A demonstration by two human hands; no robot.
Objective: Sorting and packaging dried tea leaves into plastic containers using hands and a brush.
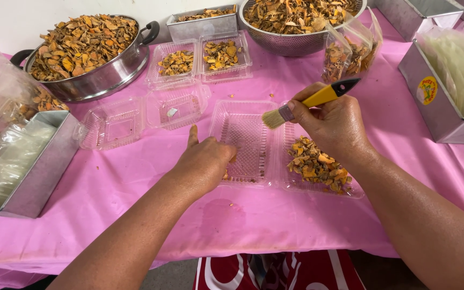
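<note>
I see my right hand (331, 121) clamped on a brush (307, 102) — bristles over the open clamshell (248, 134) lying on the pink worktop (253, 220). My left hand (205, 161) rests loosely curled on the clamshell's empty half — orange chips (318, 166) fill the other half.

Tabletop (275, 225) cover: plain pink. Brush (310, 102) at centre: yellow handle, black tip, silver ferrule, pale tan bristles. Open clamshell box (245, 142) under it: clear, fine grid pattern in base. Dried slices (318, 166) at 4 o'clock: orange, yellow, brown. Pot (95, 80) at 10 o'clock: silver, black handles. Metal tin (439, 110) at 3 o'clock: grey, round yellow-red sticker. Cloth (280, 271) at 6 o'clock: red, white pattern.
</note>
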